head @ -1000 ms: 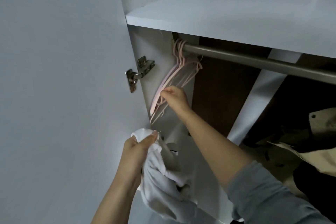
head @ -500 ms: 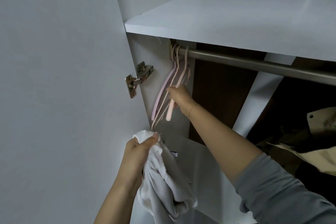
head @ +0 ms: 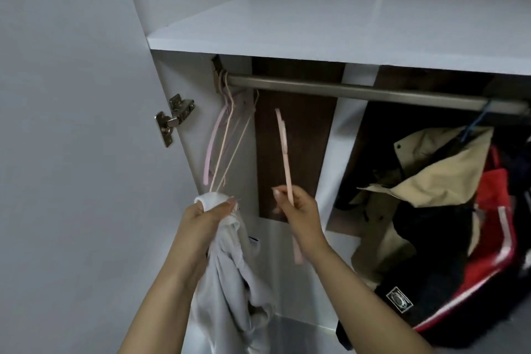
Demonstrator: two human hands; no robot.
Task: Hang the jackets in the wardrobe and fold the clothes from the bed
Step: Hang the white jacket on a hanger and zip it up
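Wardrobe rail (head: 359, 92): two hands (head: 253, 210), one hanger (head: 284, 152), one white garment (head: 232, 276).

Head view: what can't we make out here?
- Pale pink plastic hanger in the right hand, head view: seen edge-on, so its hook can't be made out.
- White garment gripped by the left hand: bunched and cut off by the bottom edge; type unclear.
- Beige jacket on the metal rail: hanger mostly hidden.

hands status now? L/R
Left hand: closed, gripping the white garment.
Right hand: closed, pinching a pink hanger, off the rail.
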